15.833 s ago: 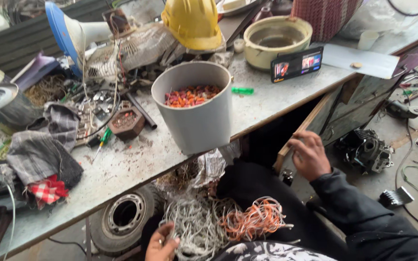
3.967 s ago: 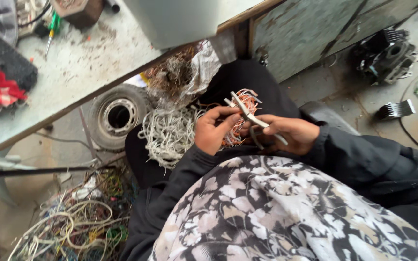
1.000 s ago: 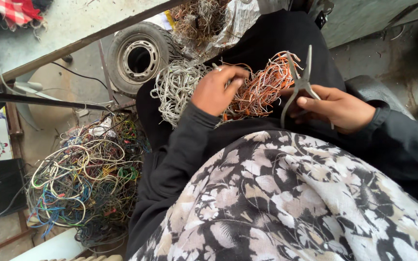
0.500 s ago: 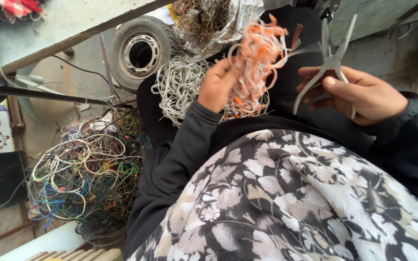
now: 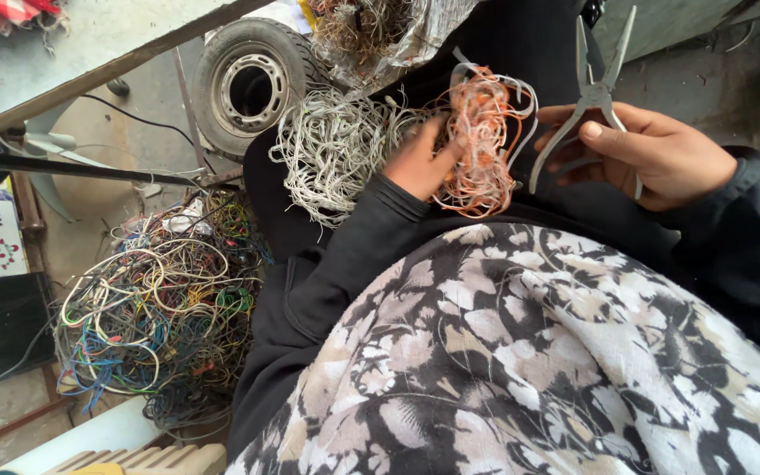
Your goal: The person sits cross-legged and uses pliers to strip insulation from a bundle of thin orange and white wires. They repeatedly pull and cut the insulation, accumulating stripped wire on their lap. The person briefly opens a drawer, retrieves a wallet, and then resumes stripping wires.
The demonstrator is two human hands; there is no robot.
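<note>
Orange wire bundle (image 5: 484, 141), off-white wire pile (image 5: 332, 149) – pliers (image 5: 593, 97) grey, scarf (image 5: 538, 361) black-cream floral, floor tangle (image 5: 164, 303) multicolour.

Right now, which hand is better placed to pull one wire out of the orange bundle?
The left hand. It already grips the orange wire bundle on the lap, while the right hand is occupied holding the open pliers beside it.

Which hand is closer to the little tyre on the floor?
Left. The left hand grips the orange wire bundle on the lap, just past the white wires from the tyre. The right hand holds pliers farther off.
</note>
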